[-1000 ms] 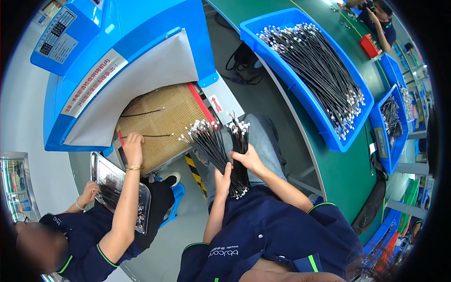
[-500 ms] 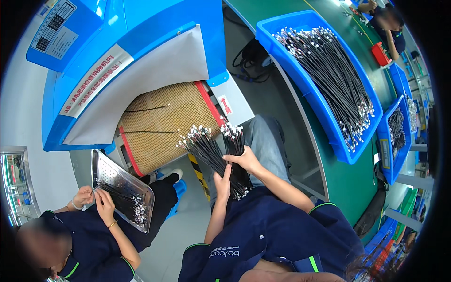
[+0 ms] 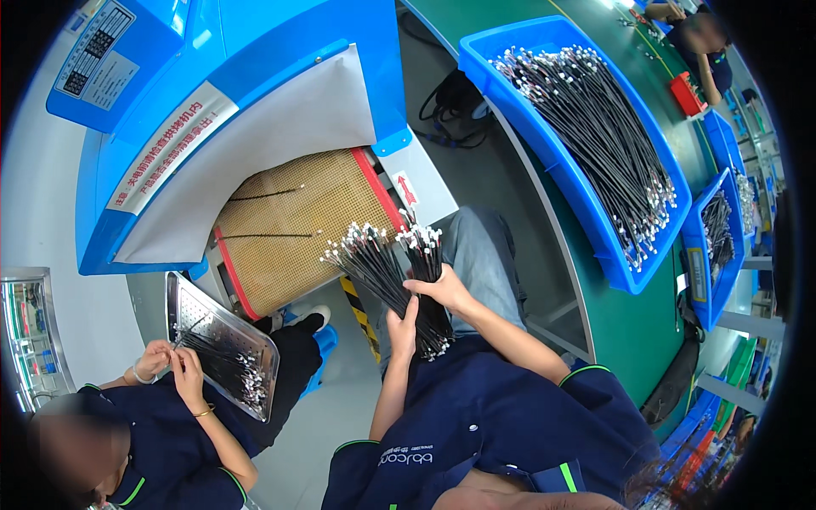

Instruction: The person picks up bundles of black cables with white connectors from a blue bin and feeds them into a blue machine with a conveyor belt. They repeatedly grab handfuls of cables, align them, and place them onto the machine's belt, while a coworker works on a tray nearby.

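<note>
In front of my body, above my lap, I hold black cables with small white connectors at both ends, split into two fanned bundles. My left hand (image 3: 403, 330) is closed around the left bundle (image 3: 367, 262), which leans to the upper left. My right hand (image 3: 444, 291) grips the right bundle (image 3: 427, 255), its thumb reaching across toward the left one. The bundles touch and overlap at their lower ends, so I cannot tell exactly which cables each hand bears. Beyond them, two single black cables lie apart on the tan mesh conveyor belt (image 3: 289, 272).
A blue machine (image 3: 280, 42) with a white curtain stands over the belt. At right, a large blue bin (image 3: 544, 144) full of similar cables rests on a green table (image 3: 620, 331). To the left, a co-worker's hands (image 3: 170, 361) work above a metal tray (image 3: 191, 297) holding cables.
The connector ends of the right bundle have shifted slightly; both my hands keep their grip. The co-worker's hands have moved a little over the tray.
</note>
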